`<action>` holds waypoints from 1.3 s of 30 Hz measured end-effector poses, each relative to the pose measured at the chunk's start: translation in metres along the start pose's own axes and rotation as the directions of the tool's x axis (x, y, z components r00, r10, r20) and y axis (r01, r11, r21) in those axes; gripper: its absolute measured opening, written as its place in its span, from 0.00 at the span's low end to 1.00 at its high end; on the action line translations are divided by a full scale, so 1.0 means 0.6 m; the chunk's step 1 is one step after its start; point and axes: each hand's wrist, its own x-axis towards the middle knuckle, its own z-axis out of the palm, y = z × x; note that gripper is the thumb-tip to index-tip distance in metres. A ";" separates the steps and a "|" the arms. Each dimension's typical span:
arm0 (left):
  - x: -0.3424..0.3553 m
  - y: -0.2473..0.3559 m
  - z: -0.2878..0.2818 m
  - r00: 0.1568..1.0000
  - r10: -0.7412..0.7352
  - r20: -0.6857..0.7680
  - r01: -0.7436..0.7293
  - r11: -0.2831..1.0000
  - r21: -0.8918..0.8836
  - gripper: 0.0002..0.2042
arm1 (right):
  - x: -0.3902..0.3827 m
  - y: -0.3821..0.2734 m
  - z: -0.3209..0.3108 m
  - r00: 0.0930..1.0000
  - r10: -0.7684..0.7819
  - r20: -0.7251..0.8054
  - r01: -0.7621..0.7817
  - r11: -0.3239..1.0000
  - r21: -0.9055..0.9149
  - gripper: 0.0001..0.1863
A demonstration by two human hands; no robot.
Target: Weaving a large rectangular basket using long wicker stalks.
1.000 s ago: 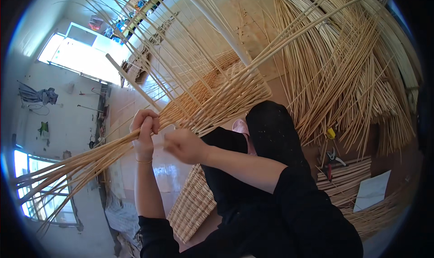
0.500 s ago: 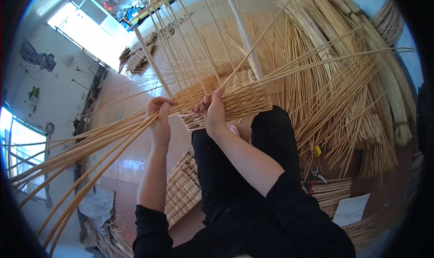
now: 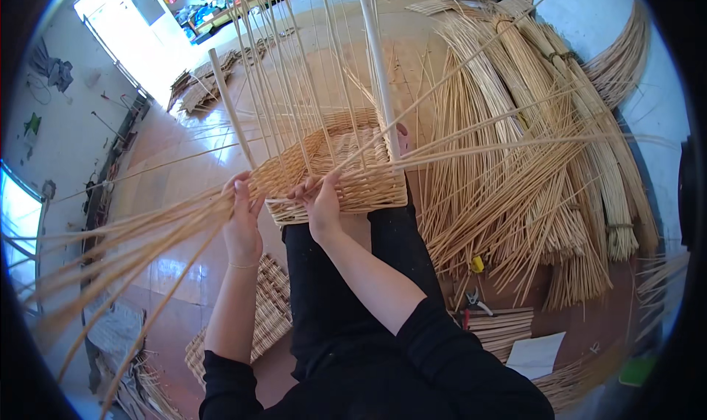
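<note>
A partly woven wicker basket [image 3: 368,197] rests over my knees, its low wall made of tan rods. Upright stakes [image 3: 298,81] and thick pale posts [image 3: 380,74] rise from it. At the left corner, my left hand [image 3: 243,225] has its fingers closed round a fan of long wicker rods [image 3: 158,225], whose free ends spread left and are blurred. My right hand [image 3: 322,208] presses against the near wall, fingers bent over the weave and pinching a rod there; the fingertips are partly hidden. More long rods [image 3: 501,149] stick out rightward from the basket.
Large bundles of wicker rods [image 3: 530,199] lie on the floor at right. Pruning shears [image 3: 477,302], a yellow object [image 3: 477,264] and a white sheet [image 3: 536,355] lie nearer. A woven panel [image 3: 269,309] is beside my left leg. A bright doorway [image 3: 129,41] stands far left.
The whole view has shifted, so the floor things appear lower and further left. The rods at my left hand have swung and blurred. Both hands stay at the basket's near wall.
</note>
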 end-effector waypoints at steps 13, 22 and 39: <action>-0.070 -0.142 -0.044 0.966 -0.018 -0.257 0.060 0.986 0.155 0.20 | -0.031 0.047 -0.076 0.995 -0.003 -0.100 -0.012 0.988 -0.154 0.33; 0.045 -0.201 -0.080 0.925 -0.353 0.141 0.280 0.883 0.375 0.27 | -0.024 0.029 -0.088 0.985 -0.008 -0.171 -0.034 0.969 -0.243 0.35; 0.055 -0.304 -0.035 0.947 -0.310 -0.083 0.309 0.951 -0.027 0.17 | 0.167 -0.021 0.080 0.792 0.178 0.584 0.610 -0.263 -0.747 0.29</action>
